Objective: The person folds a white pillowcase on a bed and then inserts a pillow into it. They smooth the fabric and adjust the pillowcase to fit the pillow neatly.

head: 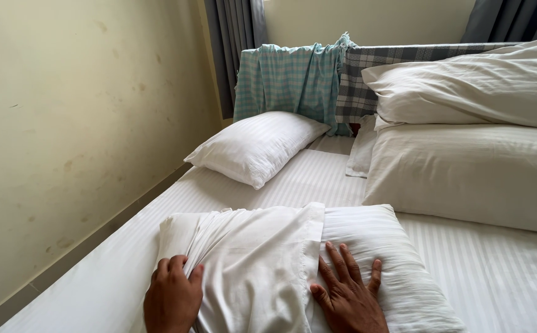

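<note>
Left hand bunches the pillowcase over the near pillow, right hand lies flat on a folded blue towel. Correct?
Not quite. In the head view the right hand lies flat on the striped white pillow, not a towel. The left hand does bunch the pillowcase.

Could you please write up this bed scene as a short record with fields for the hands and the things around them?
left hand: gripping bunched pillowcase
right hand: flat, fingers spread, on striped pillow
pillowcase: partly drawn over the pillow's left end
bed: white striped sheet
other pillows: one near the wall, two stacked at right
headboard: teal cloth and grey checked cloth draped over it
</note>
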